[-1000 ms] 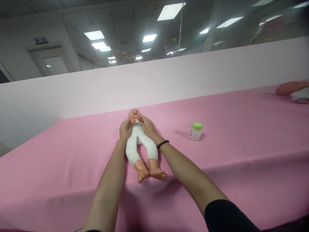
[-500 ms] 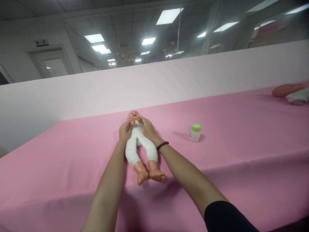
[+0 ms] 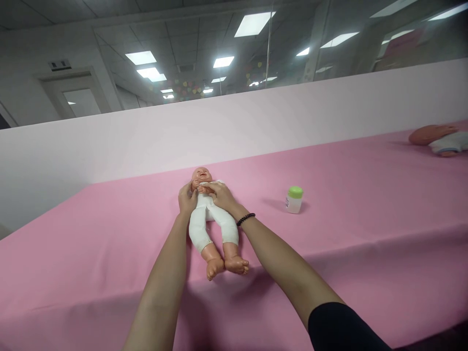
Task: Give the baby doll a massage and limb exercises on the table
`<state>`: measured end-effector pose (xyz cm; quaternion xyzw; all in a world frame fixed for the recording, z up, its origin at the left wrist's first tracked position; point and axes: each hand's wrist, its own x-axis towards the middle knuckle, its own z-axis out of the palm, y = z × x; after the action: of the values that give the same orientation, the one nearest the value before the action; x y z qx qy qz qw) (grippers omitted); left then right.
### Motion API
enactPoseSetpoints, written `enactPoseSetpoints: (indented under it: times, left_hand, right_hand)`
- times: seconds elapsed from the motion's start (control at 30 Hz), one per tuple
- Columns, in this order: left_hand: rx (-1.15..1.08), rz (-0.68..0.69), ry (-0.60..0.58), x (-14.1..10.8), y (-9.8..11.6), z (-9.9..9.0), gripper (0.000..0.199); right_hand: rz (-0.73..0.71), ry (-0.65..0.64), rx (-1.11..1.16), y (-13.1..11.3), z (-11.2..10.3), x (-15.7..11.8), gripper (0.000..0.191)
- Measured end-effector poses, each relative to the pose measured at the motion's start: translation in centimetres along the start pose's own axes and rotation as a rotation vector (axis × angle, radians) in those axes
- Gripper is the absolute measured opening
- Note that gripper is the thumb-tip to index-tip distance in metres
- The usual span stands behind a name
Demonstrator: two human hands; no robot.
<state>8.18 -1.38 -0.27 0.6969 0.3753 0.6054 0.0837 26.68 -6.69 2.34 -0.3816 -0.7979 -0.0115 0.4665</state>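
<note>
A baby doll [image 3: 207, 214] with a white cloth body lies on its back, head toward the wall and bare feet toward me. My left hand [image 3: 186, 199] is closed round the doll's arm at its side, near the chin. My right hand [image 3: 221, 196], with a dark beaded bracelet at the wrist, grips the other arm and holds it across the chest. Both doll hands meet just below the face, partly covered by my fingers.
The doll lies on a pink padded surface [image 3: 127, 234] against a low white wall [image 3: 226, 126]. To the right stands a small jar with a green lid [image 3: 294, 200]. A second doll [image 3: 437, 139] lies at the far right. Glass panes rise above the wall.
My right hand has moved left and slightly down, bringing the doll's arm across its chest. My left hand has barely shifted, and the doll's legs lie as before.
</note>
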Motion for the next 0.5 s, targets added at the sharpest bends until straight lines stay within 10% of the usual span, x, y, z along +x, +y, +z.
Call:
enactPoseSetpoints:
  times: [0.5]
  left_hand:
    - [0.072, 0.053, -0.058, 0.17, 0.68, -0.24, 0.041]
  right_hand:
    - [-0.046, -0.007, -0.002, -0.21, 0.07, 0.15, 0.053]
